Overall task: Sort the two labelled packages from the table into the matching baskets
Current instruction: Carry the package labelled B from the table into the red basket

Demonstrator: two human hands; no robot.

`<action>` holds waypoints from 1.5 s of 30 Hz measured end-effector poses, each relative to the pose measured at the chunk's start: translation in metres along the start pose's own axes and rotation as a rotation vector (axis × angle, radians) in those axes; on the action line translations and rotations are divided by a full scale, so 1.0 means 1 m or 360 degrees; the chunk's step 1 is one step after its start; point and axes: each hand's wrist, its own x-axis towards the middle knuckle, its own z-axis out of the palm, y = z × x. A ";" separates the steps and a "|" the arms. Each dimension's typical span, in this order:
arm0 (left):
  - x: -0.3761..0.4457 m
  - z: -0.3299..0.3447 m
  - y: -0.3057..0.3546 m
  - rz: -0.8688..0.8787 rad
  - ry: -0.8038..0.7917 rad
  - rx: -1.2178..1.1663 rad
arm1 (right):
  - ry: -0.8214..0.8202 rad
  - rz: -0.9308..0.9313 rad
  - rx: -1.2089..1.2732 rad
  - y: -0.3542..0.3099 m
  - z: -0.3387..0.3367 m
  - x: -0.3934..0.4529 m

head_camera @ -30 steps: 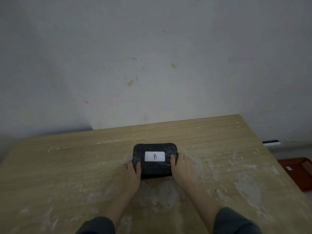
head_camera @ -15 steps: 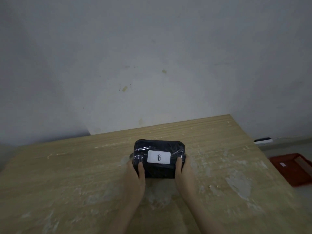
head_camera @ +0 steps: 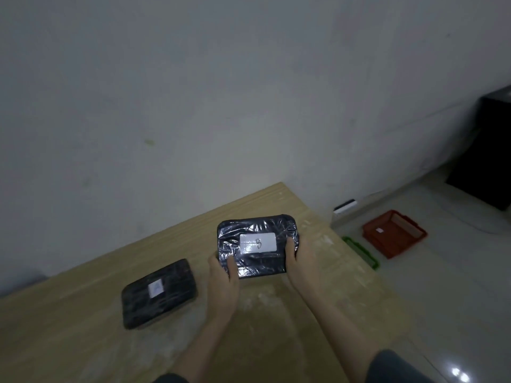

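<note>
A black plastic-wrapped package with a white label reading B is held above the wooden table, tilted up toward me. My left hand grips its left edge and my right hand grips its right edge. A second black package with a small white label lies flat on the table to the left; its letter is too blurred to read. On the floor to the right stand a red basket with a small label and, nearer the table, a green basket, mostly hidden behind the table edge.
A grey wall runs behind the table. A white power strip lies on the floor by the wall. A black cabinet stands at the far right. The floor to the right is pale and glossy.
Both hands have lifted the B package off the table and tilted it up. My view has swung right, bringing the second package, both baskets and the cabinet into sight.
</note>
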 end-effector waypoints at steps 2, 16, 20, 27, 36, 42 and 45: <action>-0.005 0.036 0.022 0.0019 -0.0053 -0.0037 | 0.0042 0.0037 0.0027 0.017 -0.034 0.016; -0.017 0.339 0.184 -0.0005 -0.0352 -0.0131 | 0.0083 0.0198 -0.0217 0.149 -0.307 0.176; -0.002 0.420 0.216 -0.0011 -0.0474 -0.0151 | 0.0123 0.0215 -0.0246 0.187 -0.359 0.234; 0.040 0.551 0.252 -0.0022 -0.0501 -0.0183 | 0.0048 0.0350 -0.0284 0.260 -0.415 0.348; 0.072 0.698 0.289 -0.0266 -0.0455 -0.0114 | -0.0155 0.0471 -0.0217 0.337 -0.488 0.471; 0.089 0.800 0.304 -0.0440 -0.0226 -0.0119 | -0.0391 0.0380 -0.0229 0.408 -0.517 0.564; 0.095 0.857 0.302 -0.0564 -0.0076 -0.0097 | -0.0539 0.0328 -0.0216 0.452 -0.526 0.606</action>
